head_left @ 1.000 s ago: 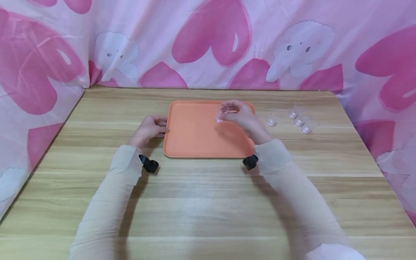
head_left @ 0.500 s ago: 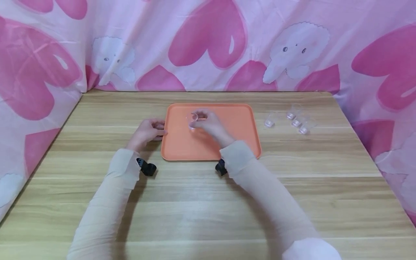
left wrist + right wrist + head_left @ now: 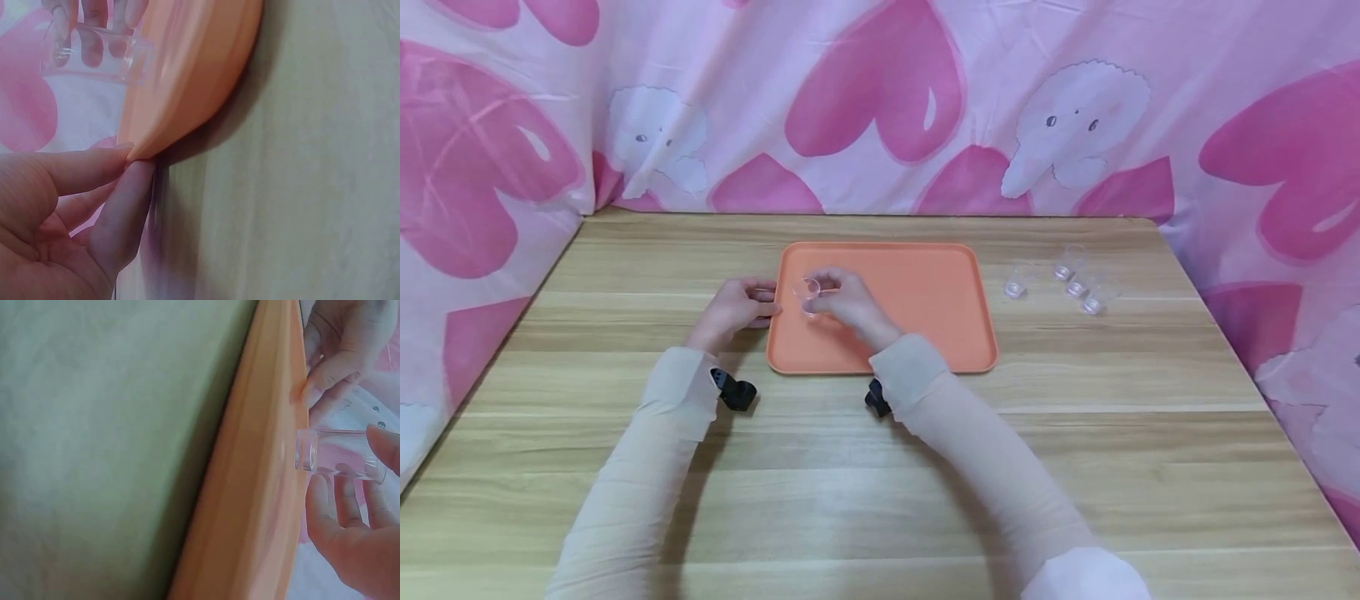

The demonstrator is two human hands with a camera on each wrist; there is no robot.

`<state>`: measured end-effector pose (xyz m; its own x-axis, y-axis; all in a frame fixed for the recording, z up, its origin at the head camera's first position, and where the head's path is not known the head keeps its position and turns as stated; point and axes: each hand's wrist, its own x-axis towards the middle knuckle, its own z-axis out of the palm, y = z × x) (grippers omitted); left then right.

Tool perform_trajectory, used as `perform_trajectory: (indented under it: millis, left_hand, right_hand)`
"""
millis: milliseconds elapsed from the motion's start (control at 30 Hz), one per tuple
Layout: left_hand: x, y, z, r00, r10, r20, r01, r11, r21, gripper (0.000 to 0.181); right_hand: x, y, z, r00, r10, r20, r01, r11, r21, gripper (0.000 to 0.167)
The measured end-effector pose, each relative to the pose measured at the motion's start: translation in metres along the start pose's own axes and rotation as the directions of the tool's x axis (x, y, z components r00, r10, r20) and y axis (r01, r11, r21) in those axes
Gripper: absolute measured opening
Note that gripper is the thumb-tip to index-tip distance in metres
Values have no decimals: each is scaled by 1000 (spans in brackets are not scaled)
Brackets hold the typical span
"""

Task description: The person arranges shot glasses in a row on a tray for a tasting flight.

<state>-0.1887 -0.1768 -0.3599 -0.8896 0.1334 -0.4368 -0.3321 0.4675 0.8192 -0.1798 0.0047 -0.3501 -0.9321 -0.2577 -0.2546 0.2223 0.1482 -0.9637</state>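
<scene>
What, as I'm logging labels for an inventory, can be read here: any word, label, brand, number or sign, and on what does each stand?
None: no readable text in any view.
Clear cylindrical cup in the right hand, and orange rectangular tray: no lettering visible.
Pink-and-white fabric backdrop: printed hearts and cartoon animals, no letters visible.
Four small clear cups and black wrist cameras: any marking is too small to read.
</scene>
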Motion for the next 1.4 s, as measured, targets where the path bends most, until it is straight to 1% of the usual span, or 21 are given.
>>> perform_trajectory:
  millis: [167,400,567,700,867,1000,1067,1167,1267,1400]
  left_hand:
    - [1,0,1,1000,-3,-6,3,1000,-4,52]
    - [2,1,2,1000,-14,-11,14,1000,-4,51]
    - [0,2,1,1000,-6,-16,6,1000,-2,51]
    - [0,1,1,1000,5,-17,-6,1000,-5,51]
    - [0,-1,2,1000,16,-22,-16,1000,-6,51]
    - [0,-2,2,1000,3,-29,-3,1000,-1,51]
    - [0,-3,2,1000,-1,-30,1,1000,-2,52]
    - [1,-3,2,999,-4,-34,4,1000,-2,52]
    - [1,-4,2,999,0,-35,1,1000,6,52]
    - [2,-3,1,999,1,-33,-1,1000,10,51]
  right_hand:
    - [1,3,2,1000,19,-13,-19,1000,-15,45]
    - [5,4,3,999,35,-42,-35,999,7,45]
    - [7,4,3,999,18,-42,-19,1000,-7,48]
    - [7,5,1,999,8,-33,-8,1000,-22,48]
    - [6,4,-7,999,-3,-31,2,998,-56,53]
    - [-1,-2,-28,998,-49,-34,45,991,-128,54]
    - [-6,-7,-43,996,-85,-36,78,982,-171,53]
    - [-16,-14,-69,990,-132,-53,119,974,-192,51]
    - [-27,-22,-94,981,-166,-100,140,965,-221,50]
    - [-40,-28,-128,966,-189,-177,143,959,-246,49]
